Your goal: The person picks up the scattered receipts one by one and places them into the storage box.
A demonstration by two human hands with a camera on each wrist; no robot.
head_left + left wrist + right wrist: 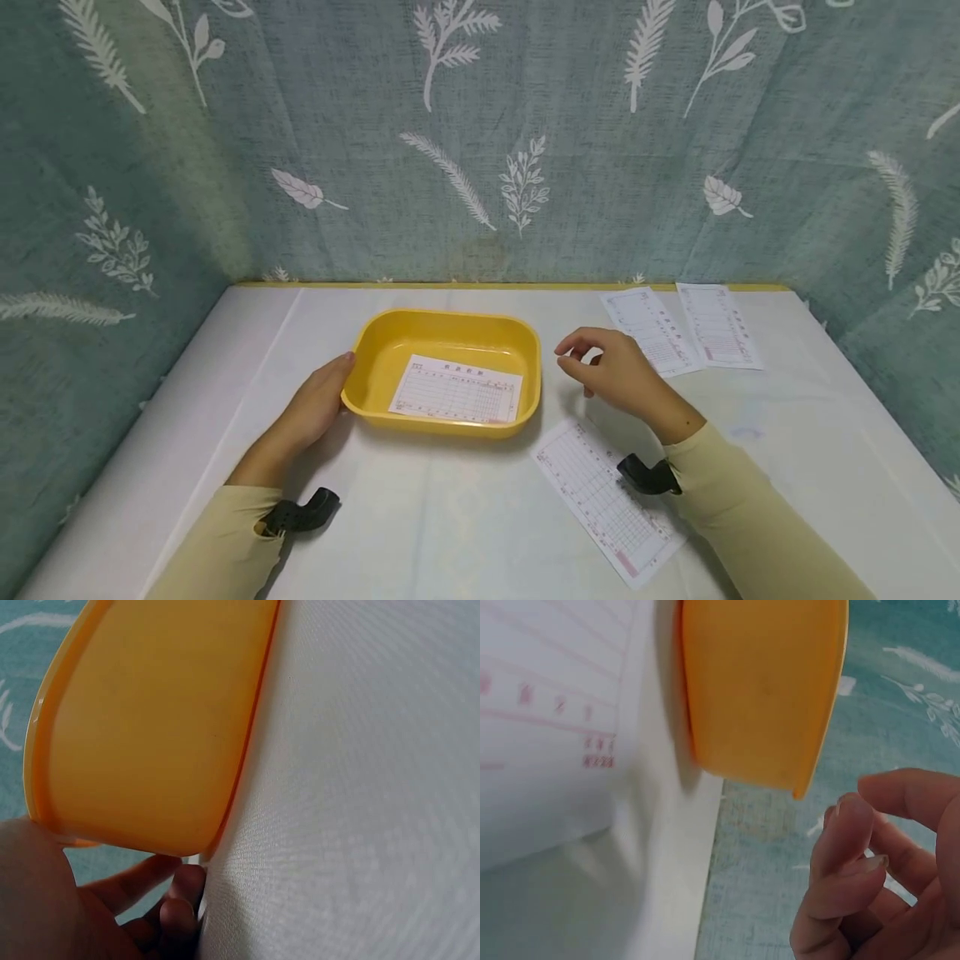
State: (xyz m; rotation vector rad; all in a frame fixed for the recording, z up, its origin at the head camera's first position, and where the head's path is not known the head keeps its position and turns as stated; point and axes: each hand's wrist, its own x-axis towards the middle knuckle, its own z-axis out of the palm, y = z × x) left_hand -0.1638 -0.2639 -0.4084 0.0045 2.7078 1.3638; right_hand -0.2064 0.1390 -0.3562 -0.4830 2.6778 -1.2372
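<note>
A yellow plastic tray [442, 428] stands on the white table, with a printed paper slip [457, 392] lying flat inside. My left hand [311, 408] holds the tray's left end; in the left wrist view the thumb side meets the rim and curled fingers [178, 919] lie low by the wall. Off the tray's right end, my right hand [611, 367] hovers with loosely bent fingers and nothing between them. The right wrist view shows its thumb and fingertips apart from the tray wall [757, 697]. Another printed slip [600, 492] lies slanted below the right hand, partly covered by the right wrist.
Two more printed slips, one tilted [652, 329] and one beside it [720, 325], lie at the table's back right, their edges close together. Green leaf-patterned cloth [480, 167] rises behind the table and along both sides. A black strap mount [300, 512] sits on each wrist.
</note>
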